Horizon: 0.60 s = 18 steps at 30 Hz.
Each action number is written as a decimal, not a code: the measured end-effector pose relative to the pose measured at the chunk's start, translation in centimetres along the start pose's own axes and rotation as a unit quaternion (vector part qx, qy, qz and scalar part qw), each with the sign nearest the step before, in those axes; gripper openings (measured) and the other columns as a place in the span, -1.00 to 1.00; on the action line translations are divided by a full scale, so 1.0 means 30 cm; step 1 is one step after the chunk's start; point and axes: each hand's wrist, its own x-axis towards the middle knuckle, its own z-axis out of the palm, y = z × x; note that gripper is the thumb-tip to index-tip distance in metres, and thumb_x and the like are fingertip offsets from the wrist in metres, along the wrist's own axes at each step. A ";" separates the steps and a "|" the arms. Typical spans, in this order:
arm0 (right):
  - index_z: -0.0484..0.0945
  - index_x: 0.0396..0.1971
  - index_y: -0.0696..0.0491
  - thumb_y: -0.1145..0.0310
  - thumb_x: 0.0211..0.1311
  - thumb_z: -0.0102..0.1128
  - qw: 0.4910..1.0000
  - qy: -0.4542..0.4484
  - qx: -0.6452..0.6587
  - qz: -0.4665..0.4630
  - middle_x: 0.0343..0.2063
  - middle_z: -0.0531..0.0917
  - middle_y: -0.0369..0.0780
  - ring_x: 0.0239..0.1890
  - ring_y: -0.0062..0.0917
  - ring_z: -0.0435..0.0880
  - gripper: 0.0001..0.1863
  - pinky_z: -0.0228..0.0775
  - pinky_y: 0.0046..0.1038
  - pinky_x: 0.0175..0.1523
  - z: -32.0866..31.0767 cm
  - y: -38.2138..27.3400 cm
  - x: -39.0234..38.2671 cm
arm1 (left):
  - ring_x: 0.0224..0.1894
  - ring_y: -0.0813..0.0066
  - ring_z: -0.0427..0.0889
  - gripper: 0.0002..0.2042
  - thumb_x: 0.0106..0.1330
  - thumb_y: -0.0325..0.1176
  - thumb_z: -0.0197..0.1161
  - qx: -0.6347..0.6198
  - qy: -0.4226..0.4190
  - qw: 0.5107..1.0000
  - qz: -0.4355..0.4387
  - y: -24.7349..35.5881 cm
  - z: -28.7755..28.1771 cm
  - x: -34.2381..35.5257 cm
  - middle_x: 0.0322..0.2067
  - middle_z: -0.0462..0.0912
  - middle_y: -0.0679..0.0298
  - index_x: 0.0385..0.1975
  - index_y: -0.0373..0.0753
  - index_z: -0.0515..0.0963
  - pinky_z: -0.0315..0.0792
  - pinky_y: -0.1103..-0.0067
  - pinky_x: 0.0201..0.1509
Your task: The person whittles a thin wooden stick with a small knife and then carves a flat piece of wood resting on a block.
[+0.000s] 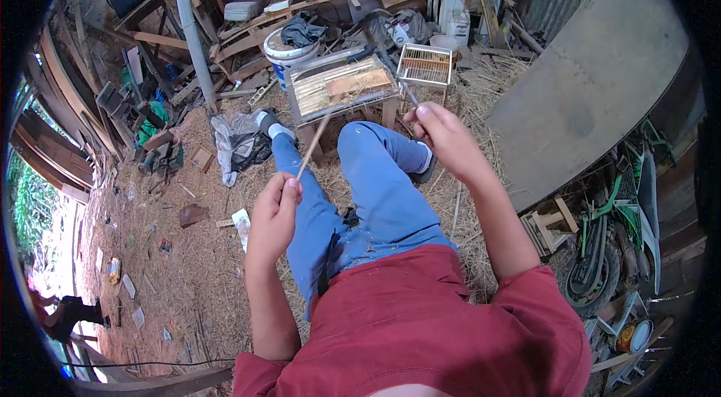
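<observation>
Stick (312, 147) in hand, the person's left hand (273, 211) has its grip pinched tight on the lower end, the tip slanting up toward the near edge of the table (353, 105). The right hand (444, 135) grips a slim dark tool (411, 94), fingers closed, near a slatted frame (425, 61); a wood block (358, 84) lies on the table.

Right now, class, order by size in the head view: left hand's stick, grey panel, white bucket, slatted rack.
1. Grey panel
2. White bucket and slatted rack: too alike to rank
3. Stick in the left hand
</observation>
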 end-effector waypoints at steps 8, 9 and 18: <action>0.54 -0.03 0.10 0.16 0.53 0.07 0.968 -0.083 -0.165 -0.167 -0.29 0.68 0.00 -0.15 -0.06 0.69 -0.70 0.50 -0.18 -0.04 0.081 -0.063 -0.074 | -0.61 0.84 0.16 -0.78 0.67 -0.22 0.00 -0.324 0.042 0.930 -0.170 0.056 0.065 0.006 -0.53 0.31 0.54 -0.18 -0.19 0.49 0.10 0.76 -0.56; 0.54 -0.05 0.07 0.16 0.53 0.08 0.958 -0.086 -0.210 -0.178 -0.31 0.68 0.00 -0.18 -0.04 0.69 -0.71 0.50 -0.14 -0.08 0.085 -0.068 -0.072 | -0.61 0.84 0.16 -0.78 0.67 -0.22 0.00 -0.324 0.042 0.930 -0.169 0.065 0.068 0.004 -0.53 0.31 0.54 -0.18 -0.19 0.49 0.10 0.76 -0.56; 0.56 -0.20 0.01 0.10 0.49 0.16 0.895 -0.120 -0.306 -0.302 -0.46 0.67 -0.12 -0.37 -0.11 0.70 -0.74 0.48 -0.15 -0.29 0.198 -0.089 -0.066 | -0.68 0.80 0.04 -0.79 0.67 -0.18 0.01 -0.377 0.009 0.907 -0.186 0.110 0.101 -0.016 -0.60 0.17 0.56 -0.13 -0.17 0.45 -0.07 0.71 -0.66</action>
